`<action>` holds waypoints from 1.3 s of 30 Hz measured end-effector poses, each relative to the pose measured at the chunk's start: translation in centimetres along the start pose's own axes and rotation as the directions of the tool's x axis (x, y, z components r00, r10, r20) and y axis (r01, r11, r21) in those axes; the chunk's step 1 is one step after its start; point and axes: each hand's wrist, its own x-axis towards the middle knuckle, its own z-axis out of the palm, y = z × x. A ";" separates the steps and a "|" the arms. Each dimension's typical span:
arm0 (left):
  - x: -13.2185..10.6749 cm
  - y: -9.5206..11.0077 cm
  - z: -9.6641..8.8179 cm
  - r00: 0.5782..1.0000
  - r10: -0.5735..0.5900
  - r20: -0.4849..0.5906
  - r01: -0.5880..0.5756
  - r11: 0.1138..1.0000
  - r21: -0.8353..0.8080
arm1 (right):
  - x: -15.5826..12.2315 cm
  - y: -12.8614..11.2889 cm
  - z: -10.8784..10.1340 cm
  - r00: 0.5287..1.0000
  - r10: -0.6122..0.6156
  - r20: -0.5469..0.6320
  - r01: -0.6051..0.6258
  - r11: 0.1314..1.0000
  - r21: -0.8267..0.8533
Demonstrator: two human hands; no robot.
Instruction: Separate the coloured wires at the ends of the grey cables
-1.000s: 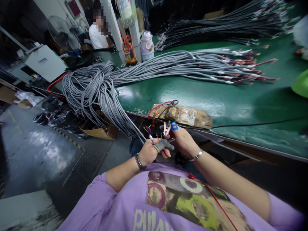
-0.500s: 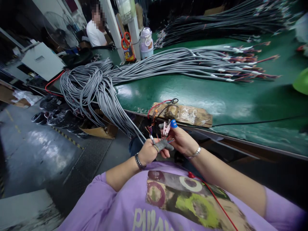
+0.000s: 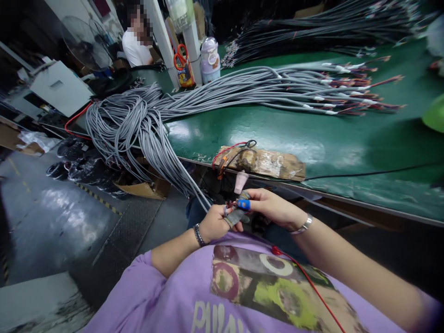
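My left hand (image 3: 215,223), with a grey cover on a finger, is closed around the end of a grey cable (image 3: 201,198) that comes down from the table edge. Thin coloured wires (image 3: 230,203) stick out of that end, mostly hidden by my fingers. My right hand (image 3: 268,206) meets the left at these wires, its blue-wrapped thumb pressed down over them. A small pale pink clip (image 3: 240,181) pokes up past the right fingers, which appear to hold it; its lower part is hidden.
A long bundle of grey cables (image 3: 222,95) lies across the green table (image 3: 347,143) and hangs over its edge. A wooden block (image 3: 277,164) with red and black leads sits at the front edge. Black cables (image 3: 312,37), a bottle (image 3: 210,60) and a person (image 3: 136,46) are behind.
My right hand has turned inward over the left, its thumb coming down onto the wires. The pink clip has tilted and now points up beyond the fingers. The left hand has barely moved.
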 end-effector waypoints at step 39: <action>0.6 -0.6 -1.0 0.993 -0.113 0.040 0.119 0.957 -0.264 | -0.2 2.4 1.6 0.982 -0.106 -0.154 0.120 0.989 0.089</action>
